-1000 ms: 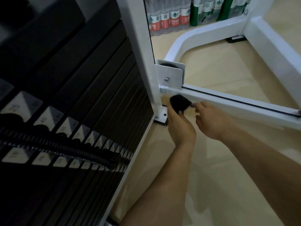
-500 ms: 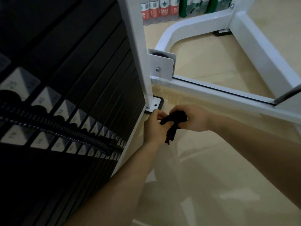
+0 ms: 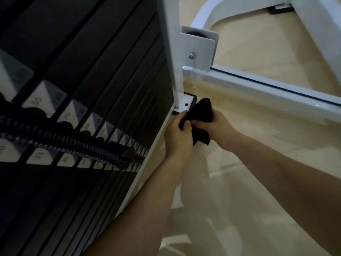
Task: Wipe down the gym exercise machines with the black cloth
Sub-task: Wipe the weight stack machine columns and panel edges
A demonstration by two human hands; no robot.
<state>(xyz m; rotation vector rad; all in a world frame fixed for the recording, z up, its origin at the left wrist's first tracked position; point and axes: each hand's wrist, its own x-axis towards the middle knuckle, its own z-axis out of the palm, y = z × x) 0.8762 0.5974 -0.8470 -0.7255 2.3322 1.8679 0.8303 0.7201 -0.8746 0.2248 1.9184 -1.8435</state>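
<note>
The black cloth point(image 3: 200, 115) is bunched between both hands, low over the floor in front of the machine's white foot plate point(image 3: 185, 103). My left hand point(image 3: 178, 135) pinches its left part with thumb and fingers. My right hand point(image 3: 218, 128) grips its right side, and a loose end hangs down below. The white upright post point(image 3: 172, 52) and the white floor rail point(image 3: 258, 87) of the machine frame stand just behind the cloth. Neither hand touches the frame.
The black weight stack point(image 3: 83, 89) with numbered labels fills the left side, and a coiled black cord point(image 3: 73, 145) runs across it. A white bracket with a bolt point(image 3: 199, 50) sits on the rail. More white frame tubes point(image 3: 323, 34) lie at the back right on beige floor.
The cloth came off the floor rail where my left hand held it. Both hands drew back toward me and now hold the cloth together in front of the foot plate.
</note>
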